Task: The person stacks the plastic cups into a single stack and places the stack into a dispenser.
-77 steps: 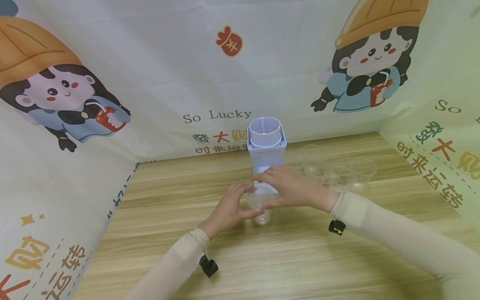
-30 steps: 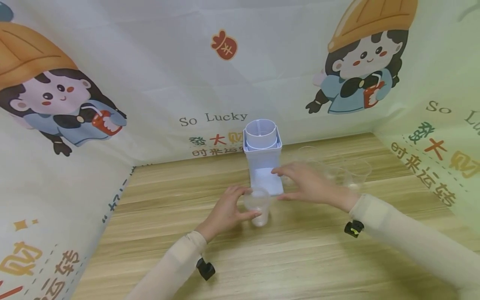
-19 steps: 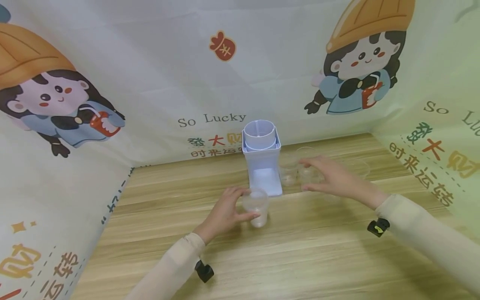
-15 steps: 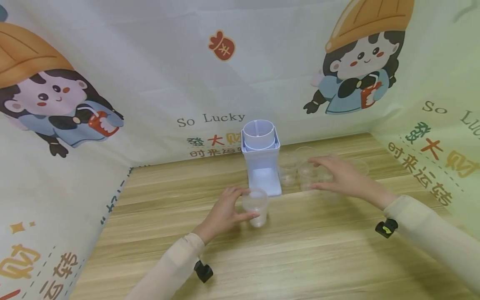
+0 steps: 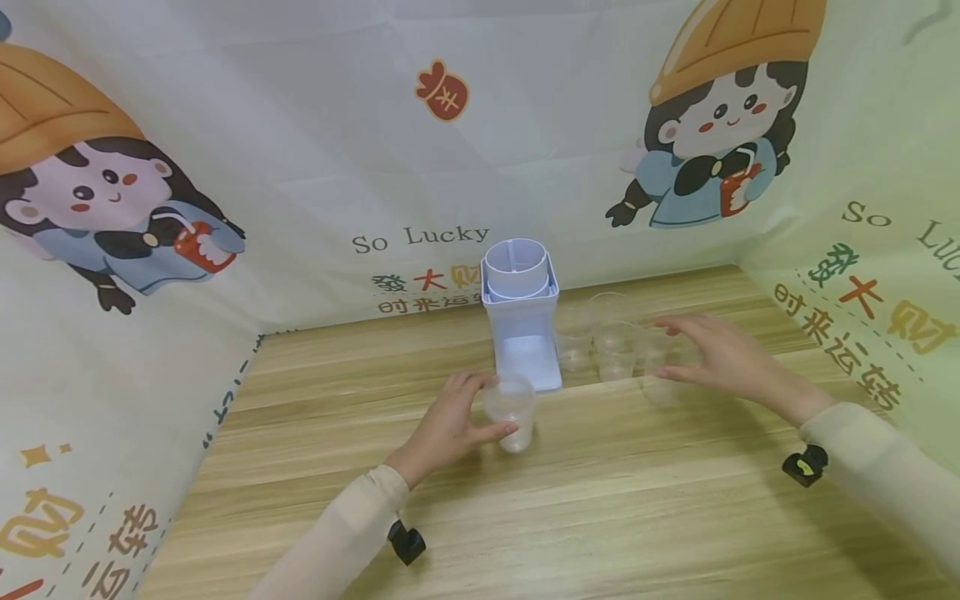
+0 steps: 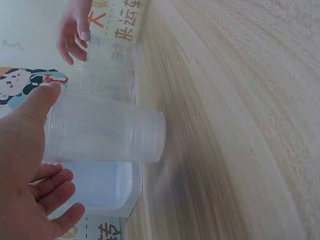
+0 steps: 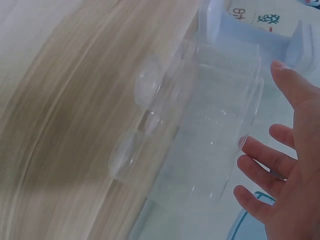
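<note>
My left hand (image 5: 442, 429) holds a clear plastic cup (image 5: 513, 408) by its upper part, thumb on the near side and fingers across the far side. The cup is upright and low over the table, just in front of a pale lilac stand (image 5: 525, 325) with a round tube in its top. In the left wrist view the thumb lies at the cup's rim (image 6: 52, 112). My right hand (image 5: 731, 358), fingers spread and loosely bent, is at the right end of a group of similar clear cups (image 5: 615, 354). In the right wrist view its fingertips are right at a cup's rim (image 7: 257, 107).
The wood-grain table (image 5: 570, 517) meets a printed cloth backdrop (image 5: 337, 150) behind, left and right. The clear cups stand close together to the right of the lilac stand, their outlines faint against the wood. A black strap mount (image 5: 806, 465) is on the right sleeve.
My right hand has come off the cup that both hands were on and moved right to the cup group. My left hand has kept the cup in nearly the same place.
</note>
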The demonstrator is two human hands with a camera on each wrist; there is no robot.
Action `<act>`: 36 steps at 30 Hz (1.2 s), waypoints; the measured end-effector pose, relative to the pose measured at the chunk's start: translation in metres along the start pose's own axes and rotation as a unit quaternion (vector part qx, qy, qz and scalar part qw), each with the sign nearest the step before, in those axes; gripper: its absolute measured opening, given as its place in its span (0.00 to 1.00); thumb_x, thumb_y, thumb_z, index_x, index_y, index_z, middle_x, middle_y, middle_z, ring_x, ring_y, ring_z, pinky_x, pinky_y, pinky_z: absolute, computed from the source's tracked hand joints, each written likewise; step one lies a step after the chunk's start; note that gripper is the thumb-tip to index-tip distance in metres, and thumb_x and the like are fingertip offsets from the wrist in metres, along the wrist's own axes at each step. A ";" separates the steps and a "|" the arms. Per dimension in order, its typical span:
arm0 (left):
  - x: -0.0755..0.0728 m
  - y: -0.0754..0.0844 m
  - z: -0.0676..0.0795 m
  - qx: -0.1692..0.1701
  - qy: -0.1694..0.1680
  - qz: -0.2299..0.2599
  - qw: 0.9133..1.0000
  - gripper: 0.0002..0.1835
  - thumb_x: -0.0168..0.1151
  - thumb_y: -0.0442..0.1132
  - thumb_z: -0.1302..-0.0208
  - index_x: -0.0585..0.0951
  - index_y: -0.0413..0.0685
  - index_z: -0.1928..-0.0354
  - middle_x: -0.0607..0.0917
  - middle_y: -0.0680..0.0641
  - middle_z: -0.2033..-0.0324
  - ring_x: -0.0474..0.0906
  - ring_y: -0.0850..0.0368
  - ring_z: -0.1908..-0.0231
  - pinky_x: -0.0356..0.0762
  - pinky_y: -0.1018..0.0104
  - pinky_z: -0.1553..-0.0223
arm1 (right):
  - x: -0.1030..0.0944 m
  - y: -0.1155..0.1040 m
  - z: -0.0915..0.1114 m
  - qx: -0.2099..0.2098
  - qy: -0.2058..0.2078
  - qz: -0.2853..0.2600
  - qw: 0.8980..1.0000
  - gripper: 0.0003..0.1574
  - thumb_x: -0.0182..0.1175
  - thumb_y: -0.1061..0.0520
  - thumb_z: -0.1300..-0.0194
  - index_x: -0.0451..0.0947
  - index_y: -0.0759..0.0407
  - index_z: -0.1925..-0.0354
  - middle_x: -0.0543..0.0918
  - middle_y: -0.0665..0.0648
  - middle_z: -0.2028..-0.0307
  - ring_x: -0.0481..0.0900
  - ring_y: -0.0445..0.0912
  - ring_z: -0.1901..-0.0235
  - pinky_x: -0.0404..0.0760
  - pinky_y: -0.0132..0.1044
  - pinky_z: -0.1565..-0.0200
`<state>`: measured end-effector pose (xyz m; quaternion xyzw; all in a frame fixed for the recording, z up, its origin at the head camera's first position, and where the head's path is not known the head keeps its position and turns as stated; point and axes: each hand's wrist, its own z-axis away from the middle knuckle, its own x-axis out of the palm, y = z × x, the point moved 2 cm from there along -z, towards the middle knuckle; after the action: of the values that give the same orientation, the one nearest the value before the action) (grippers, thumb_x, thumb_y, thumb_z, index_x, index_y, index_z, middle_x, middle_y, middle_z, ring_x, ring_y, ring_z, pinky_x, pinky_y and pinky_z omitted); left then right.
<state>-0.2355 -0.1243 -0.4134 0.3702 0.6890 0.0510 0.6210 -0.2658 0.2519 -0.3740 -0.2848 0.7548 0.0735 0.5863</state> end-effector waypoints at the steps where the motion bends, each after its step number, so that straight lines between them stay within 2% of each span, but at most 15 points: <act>1: 0.000 0.000 0.000 -0.001 0.000 0.000 1.000 0.42 0.75 0.56 0.48 0.72 0.42 0.35 0.76 0.42 0.39 0.70 0.45 0.36 0.71 0.48 0.33 | 0.000 0.001 0.001 0.000 0.000 0.003 1.000 0.46 0.70 0.39 0.43 0.69 0.60 0.34 0.84 0.65 0.48 0.79 0.62 0.45 0.75 0.64 0.42; 9: -0.001 0.000 0.000 0.000 0.000 0.006 1.000 0.45 0.75 0.57 0.48 0.69 0.41 0.33 0.73 0.42 0.36 0.69 0.45 0.35 0.70 0.47 0.32 | -0.002 0.006 0.004 0.007 0.003 0.005 1.000 0.46 0.71 0.40 0.43 0.69 0.62 0.35 0.83 0.66 0.48 0.78 0.63 0.45 0.74 0.64 0.42; 22: -0.002 0.000 0.000 0.018 0.011 -0.002 1.000 0.39 0.74 0.54 0.46 0.73 0.42 0.37 0.77 0.44 0.40 0.70 0.46 0.36 0.70 0.49 0.31 | 0.000 0.010 0.005 0.007 -0.006 0.012 1.000 0.48 0.71 0.39 0.45 0.69 0.60 0.35 0.83 0.63 0.49 0.75 0.62 0.43 0.72 0.64 0.41; 36: -0.002 0.002 -0.001 0.014 0.009 -0.004 1.000 0.41 0.74 0.55 0.47 0.72 0.42 0.36 0.76 0.42 0.39 0.69 0.45 0.35 0.69 0.48 0.31 | 0.002 0.011 0.006 0.007 -0.006 0.018 1.000 0.49 0.72 0.36 0.47 0.70 0.61 0.35 0.83 0.63 0.50 0.75 0.61 0.44 0.73 0.63 0.41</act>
<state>-0.2352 -0.1233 -0.4104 0.3761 0.6966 0.0422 0.6095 -0.2666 0.2629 -0.3798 -0.2663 0.7572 0.0806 0.5910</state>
